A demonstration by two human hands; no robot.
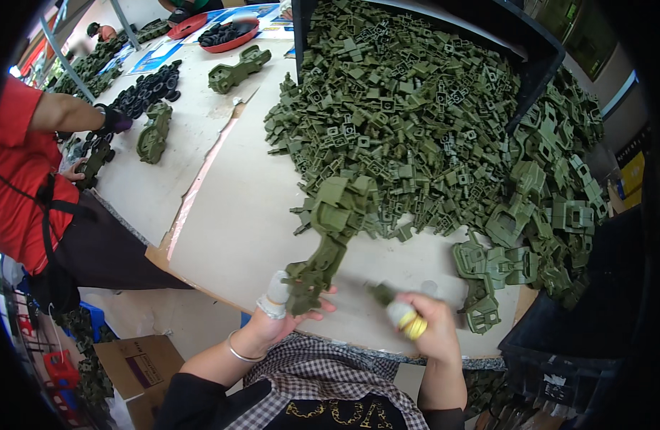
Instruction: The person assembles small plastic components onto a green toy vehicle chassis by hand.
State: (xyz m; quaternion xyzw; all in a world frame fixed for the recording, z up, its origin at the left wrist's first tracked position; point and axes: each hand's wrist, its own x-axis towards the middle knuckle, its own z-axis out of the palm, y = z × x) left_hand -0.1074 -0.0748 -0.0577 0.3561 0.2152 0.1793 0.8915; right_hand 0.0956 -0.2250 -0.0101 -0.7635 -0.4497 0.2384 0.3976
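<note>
A long olive-green plastic toy vehicle body (325, 256) lies along my left hand (272, 324), whose fingers reach under its near end. White wrapping covers the thumb of that hand. My right hand (431, 326) is closed in a pinch to the right of the body, with white and yellow wrapping on a finger. A small green plastic piece (381, 292) sticks out from its fingertips, smeared by motion. Beyond both hands spreads a big heap of small green plastic parts (408, 136). The heap reaches the far end of the held body.
A black bin (541, 64) lies tipped behind the heap. More green vehicle bodies (498, 269) are piled at the right, above a black crate (552, 373). At left, a co-worker in red (29, 158) handles a body near black wheels (152, 87). A cardboard box (140, 369) stands below the table.
</note>
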